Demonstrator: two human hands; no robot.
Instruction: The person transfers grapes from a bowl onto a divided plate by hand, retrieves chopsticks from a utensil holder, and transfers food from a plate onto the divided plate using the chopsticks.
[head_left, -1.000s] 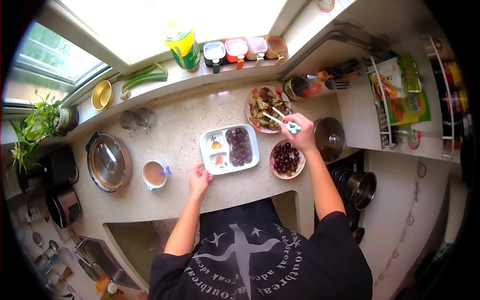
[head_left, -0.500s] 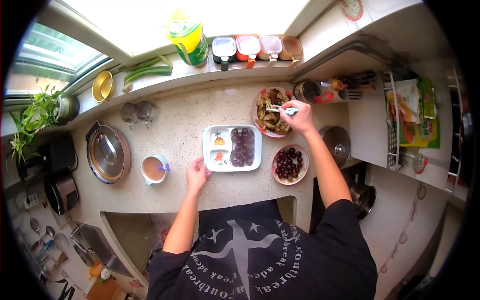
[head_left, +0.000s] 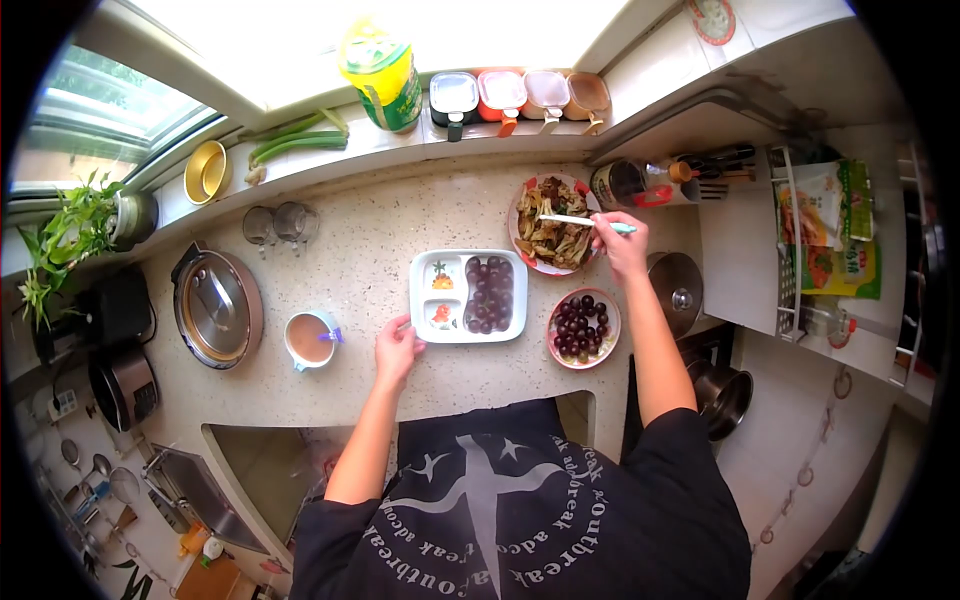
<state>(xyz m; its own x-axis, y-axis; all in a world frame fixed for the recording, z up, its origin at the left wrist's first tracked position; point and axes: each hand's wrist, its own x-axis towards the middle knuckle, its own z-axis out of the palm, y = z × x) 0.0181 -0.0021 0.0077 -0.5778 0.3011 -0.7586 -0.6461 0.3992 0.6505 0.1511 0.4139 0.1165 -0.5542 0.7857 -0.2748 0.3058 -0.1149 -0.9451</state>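
"How many hands were there in the head view?"

"Two. The right hand (head_left: 625,243) was closed around one white utensil (head_left: 578,220) with a green end, its tip over the brown food (head_left: 548,240) on one plate (head_left: 550,269). I couldn't tell whether it touched the food."

"And the left hand (head_left: 398,350)?"

"Holding nothing, fingers loosely bent, right by the near left corner of one white tray (head_left: 468,339). Contact there was unclear."

"What about that tray?"

"It sat flat on the counter (head_left: 370,235), with three compartments: two small ones on the left, each with a printed picture, and one large one on the right, full of dark round fruit (head_left: 490,295)."

"More fruit anywhere?"

"Yes, in one bowl (head_left: 584,366), right of the tray and nearer the person than the plate."

"And the rest?"

"One mug (head_left: 308,340), one lidded pot (head_left: 215,308) and two glasses (head_left: 291,220) stood to the left. Four lidded seasoning boxes (head_left: 502,90) lined the ledge, beside one yellow-and-green container (head_left: 392,95)."
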